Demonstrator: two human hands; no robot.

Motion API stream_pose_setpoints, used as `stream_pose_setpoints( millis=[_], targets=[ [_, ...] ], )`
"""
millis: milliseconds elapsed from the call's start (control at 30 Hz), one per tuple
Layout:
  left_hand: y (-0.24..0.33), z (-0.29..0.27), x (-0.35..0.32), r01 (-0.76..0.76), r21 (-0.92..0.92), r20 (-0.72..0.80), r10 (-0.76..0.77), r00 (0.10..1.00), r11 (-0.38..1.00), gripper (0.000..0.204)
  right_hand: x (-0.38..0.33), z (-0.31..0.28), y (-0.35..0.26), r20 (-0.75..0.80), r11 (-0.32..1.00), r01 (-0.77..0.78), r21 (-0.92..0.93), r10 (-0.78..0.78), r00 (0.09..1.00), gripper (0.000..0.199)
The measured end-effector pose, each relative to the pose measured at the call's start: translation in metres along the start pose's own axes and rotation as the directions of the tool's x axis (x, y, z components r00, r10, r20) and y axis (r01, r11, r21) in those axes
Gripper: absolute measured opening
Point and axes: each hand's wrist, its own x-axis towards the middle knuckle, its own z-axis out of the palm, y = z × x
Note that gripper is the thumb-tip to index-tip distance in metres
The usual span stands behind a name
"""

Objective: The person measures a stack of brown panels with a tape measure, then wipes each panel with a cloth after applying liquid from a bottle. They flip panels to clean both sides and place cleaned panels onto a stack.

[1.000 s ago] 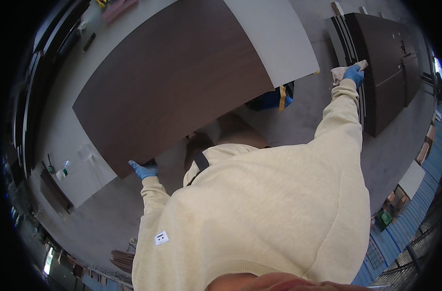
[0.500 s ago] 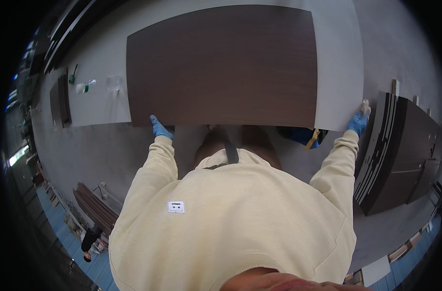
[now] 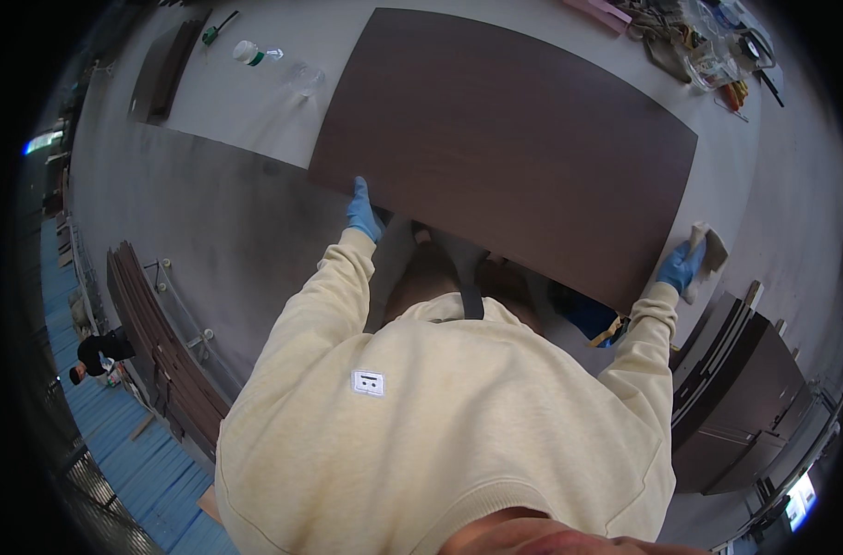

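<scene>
Head view: my blue-gloved left hand point(image 3: 362, 215) pinches the near edge of the flat dark-brown panel point(image 3: 514, 139) on the pale tabletop point(image 3: 209, 109), probably to steady it. My blue-gloved right hand point(image 3: 682, 266) closes round a crumpled beige cloth point(image 3: 715, 250); I can't tell what the clear plastic container point(image 3: 716, 70) beyond holds.

Soft, muted light covers the pale tabletop point(image 3: 220, 104) and grey floor point(image 3: 246, 217), 2 blown-out bright patches point(image 3: 799, 499) flare near the rim, and fisheye distortion curves straight edges toward blackened corners.
</scene>
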Motion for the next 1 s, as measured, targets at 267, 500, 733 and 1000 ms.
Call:
stream_pose_setpoints(
  millis=[267, 500, 733, 1000],
  targets=[
    [0.034, -0.023, -0.006, 0.081, 0.136, 0.177, -0.105, 0.979, 0.987, 0.05, 0.024, 0.175, -0.187, 0.382, 0.863, 0.22, -0.455, -0.034, 0.924, 0.062],
    [0.064, -0.021, -0.012, 0.237, 0.219, 0.314, -0.298, 0.901, 0.946, 0.055, 0.04, 0.376, -0.406, 0.432, 0.834, 0.535, -0.136, -0.437, 0.789, 0.062],
    [0.067, -0.053, 0.01, 0.204, 0.376, 0.454, -0.371, 0.81, 0.904, 0.037, -0.063, 0.406, -0.585, 0.439, 0.603, 0.784, 0.147, -0.75, 0.495, 0.057],
    [0.035, -0.104, 0.033, -0.288, 0.875, 0.451, -0.442, 0.775, 0.389, 0.042, -0.26, 0.22, -0.668, 0.465, 0.465, 0.005, 0.885, -0.885, 0.019, 0.044]
  ],
)
